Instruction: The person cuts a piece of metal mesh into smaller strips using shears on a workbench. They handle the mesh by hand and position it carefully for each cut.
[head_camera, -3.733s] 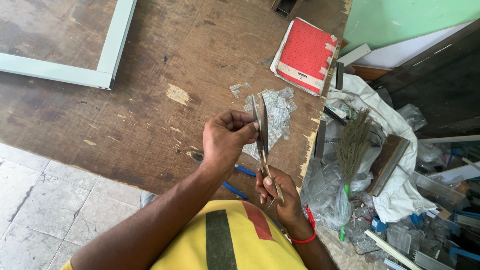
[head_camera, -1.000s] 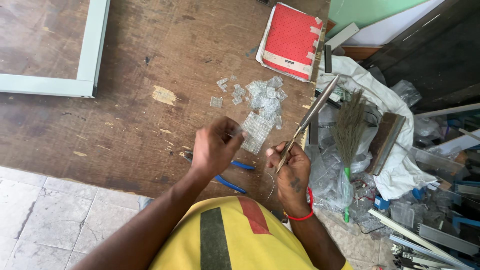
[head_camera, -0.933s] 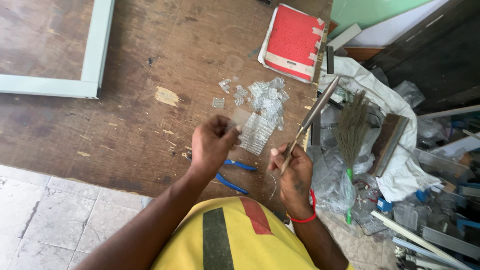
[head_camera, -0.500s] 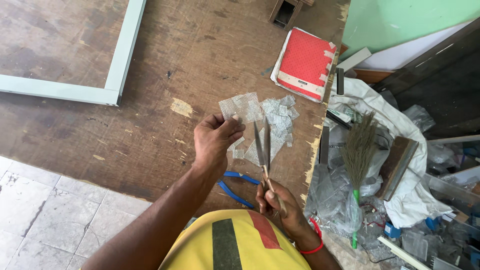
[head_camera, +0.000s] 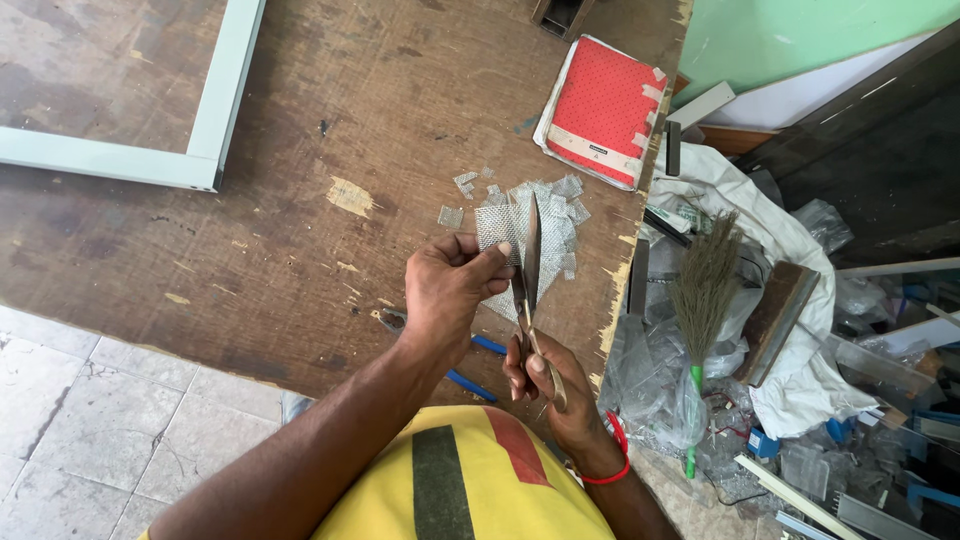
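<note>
1. Left hand (head_camera: 447, 292) pinches a piece of grey mesh (head_camera: 497, 228) between thumb and fingertips, fingers curled tight, holding it up over the wooden table (head_camera: 300, 180).
2. Right hand (head_camera: 545, 385) is closed around the handles of a pair of scissors (head_camera: 527, 270). Blades point up and away from the body, set against the mesh edge; they look nearly shut, gap too narrow to call.
3. Mesh sits just above the table's near right part, touching the left fingertips and the blades.
4. Small mesh scraps (head_camera: 560, 205) lie scattered on the table right behind the hands.
5. Red notebook (head_camera: 603, 112) lies at the far right edge of the table, well apart from the hands.
6. Pale frame corner (head_camera: 215, 140) lies at the table's far left.
7. Blue pens (head_camera: 470, 383) lie on the table under the wrists, near the front edge.
8. Broom (head_camera: 702, 290) stands in the clutter of bags right of the table.
</note>
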